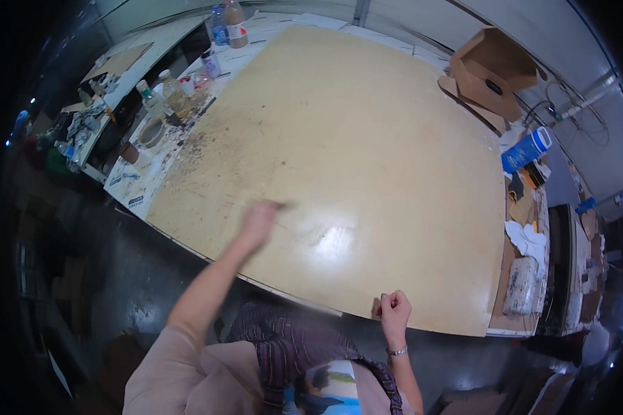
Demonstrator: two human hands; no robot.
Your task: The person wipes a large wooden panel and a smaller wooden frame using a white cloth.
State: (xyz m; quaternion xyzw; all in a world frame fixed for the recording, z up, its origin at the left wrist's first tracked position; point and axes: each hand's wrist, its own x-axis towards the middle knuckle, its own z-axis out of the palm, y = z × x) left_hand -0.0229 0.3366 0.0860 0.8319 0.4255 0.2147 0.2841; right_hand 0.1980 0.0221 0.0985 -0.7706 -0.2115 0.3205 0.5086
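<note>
My left hand (pixel 257 225) is over the near left part of a large yellowish board (pixel 367 145), blurred by motion. Its fingers look closed, and a small dark thing (pixel 284 206) pokes out at their tips, too smeared to name. At the board's front edge, my right hand (pixel 394 312) is curled into a fist or pinch; whatever its fingers hold, if anything, is hidden. Dark specks and stains (pixel 201 149) cover the board's left side, while a bright reflection lies between my hands.
Bottles (pixel 176 97), a tape roll (pixel 151 133) and a brown cup (pixel 129 153) line the table's left side. Toward the right stand an open cardboard box (pixel 491 72), a blue canister (pixel 526 150), white cloth (pixel 526 239) and a stained white block (pixel 520 285).
</note>
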